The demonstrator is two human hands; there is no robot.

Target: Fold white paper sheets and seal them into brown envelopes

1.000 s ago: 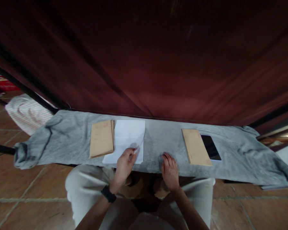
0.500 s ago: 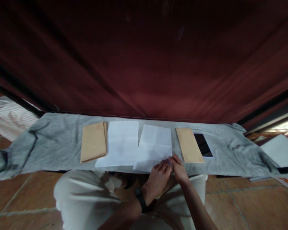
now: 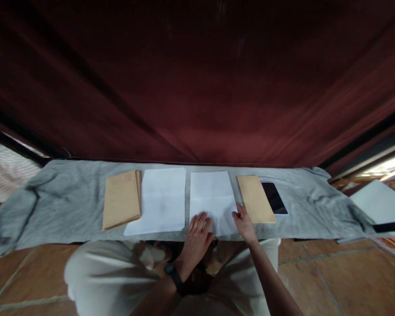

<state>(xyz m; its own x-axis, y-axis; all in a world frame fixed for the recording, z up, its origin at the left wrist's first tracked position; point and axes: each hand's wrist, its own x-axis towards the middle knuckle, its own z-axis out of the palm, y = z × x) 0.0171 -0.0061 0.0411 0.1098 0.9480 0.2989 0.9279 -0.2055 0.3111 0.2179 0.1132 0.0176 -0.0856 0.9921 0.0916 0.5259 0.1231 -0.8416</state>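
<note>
A creased white sheet of paper lies before me on a grey cloth. On its lower left part rests my left hand, fingers stretched out flat and the thumb apart. My right hand has its fingers closed at the sheet's right edge, apparently pinching it; the fingertips are only partly visible. To the left lies a stack of white paper, a narrow strip of cloth between it and the creased sheet. Just right of my right hand is a brown envelope.
Several brown envelopes overlap the paper stack's left side. A dark-screened phone lies beside the right envelope. Grey cloth covers the narrow bench, with a dark red curtain hanging behind. My knees touch close to its front edge.
My hands have moved apart: the left slid leftward across the sheet and flattened, while the right stayed at its right side. The creased sheet now lies straighter, separate from the stack.
</note>
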